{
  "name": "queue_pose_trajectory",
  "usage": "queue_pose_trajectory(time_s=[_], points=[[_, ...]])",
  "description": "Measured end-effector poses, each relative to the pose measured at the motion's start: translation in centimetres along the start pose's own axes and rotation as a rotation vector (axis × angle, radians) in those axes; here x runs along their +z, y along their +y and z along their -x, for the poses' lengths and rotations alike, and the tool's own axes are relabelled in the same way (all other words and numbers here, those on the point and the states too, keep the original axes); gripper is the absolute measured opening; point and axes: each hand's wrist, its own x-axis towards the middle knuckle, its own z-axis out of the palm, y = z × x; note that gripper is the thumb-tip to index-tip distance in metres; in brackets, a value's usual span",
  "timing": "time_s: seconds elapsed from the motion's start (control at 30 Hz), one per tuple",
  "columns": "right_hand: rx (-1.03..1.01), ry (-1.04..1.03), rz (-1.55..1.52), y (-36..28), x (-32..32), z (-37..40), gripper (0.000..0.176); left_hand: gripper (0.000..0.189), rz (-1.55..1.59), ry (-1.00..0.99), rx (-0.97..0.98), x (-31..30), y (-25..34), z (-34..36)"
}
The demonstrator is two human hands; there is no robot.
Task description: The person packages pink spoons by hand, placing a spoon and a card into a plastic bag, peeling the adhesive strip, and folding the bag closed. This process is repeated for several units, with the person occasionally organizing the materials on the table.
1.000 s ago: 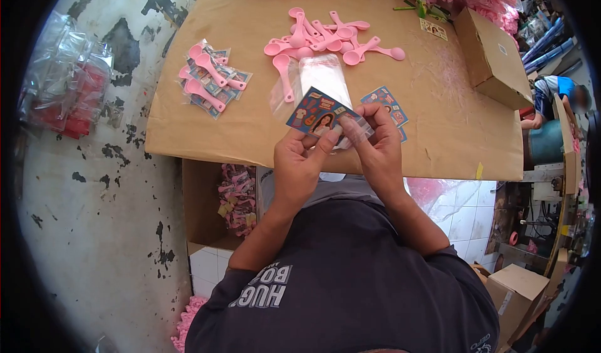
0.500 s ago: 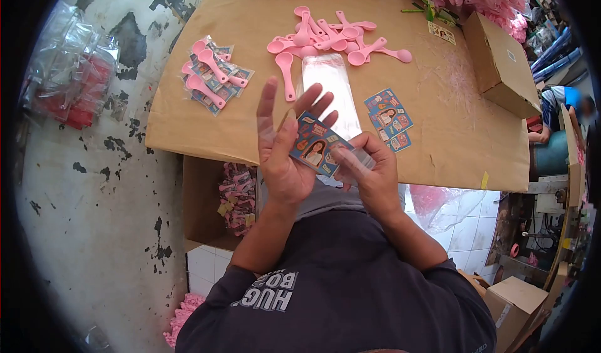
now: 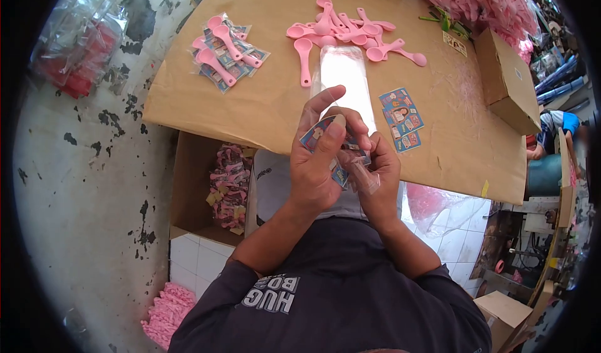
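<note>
My left hand (image 3: 317, 171) is closed on a blue printed card (image 3: 315, 134), its thumb pressed over the front. The card bends in the grip, and fingers cover much of it. Beside it, my right hand (image 3: 380, 174) pinches a crumpled clear plastic bag (image 3: 368, 182) that lies against the card's right side. How far the card sits inside the bag is hidden. Just beyond the hands lies a stack of clear bags (image 3: 344, 71). More printed cards (image 3: 402, 118) rest to the right. Several pink measuring spoons (image 3: 304, 58) are piled behind the bags.
Bagged spoons with cards (image 3: 228, 55) lie at the table's left. A cardboard box (image 3: 508, 80) and a large heap of pink spoons (image 3: 479, 5) stand at the right and back. Under the table edge, an open carton (image 3: 188, 190) holds packed pieces. Another person (image 3: 554, 127) is at far right.
My left fingers, spread before, have curled over the card, and the card has tilted and bent. Both hands have drawn closer together, with the plastic bag now bunched in my right hand.
</note>
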Motion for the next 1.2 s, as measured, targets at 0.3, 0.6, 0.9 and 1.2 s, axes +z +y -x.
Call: queue_pose_trajectory(time_s=[0.3, 0.6, 0.9, 1.2], points=[[0.069, -0.075, -0.068, -1.3, 1.9, -0.2, 0.028, 0.047, 0.072, -0.044, 0.062, -0.4, 1.9, -0.4], [-0.033, -0.067, -0.055, -0.6, 1.4, -1.8, 0.031, 0.047, -0.018, -0.041, -0.087, 0.5, 1.2, -0.1], [-0.517, 0.089, 0.448, 0.0, 0.0, -0.8, 0.048, 0.045, -0.002, 0.046, -0.116, -0.6, 0.9, -0.3], [-0.614, -0.074, 0.883, -5.9, -5.4, -4.5, 0.016, 0.038, 0.073, 0.314, -0.014, -5.2, 3.4, -1.8]])
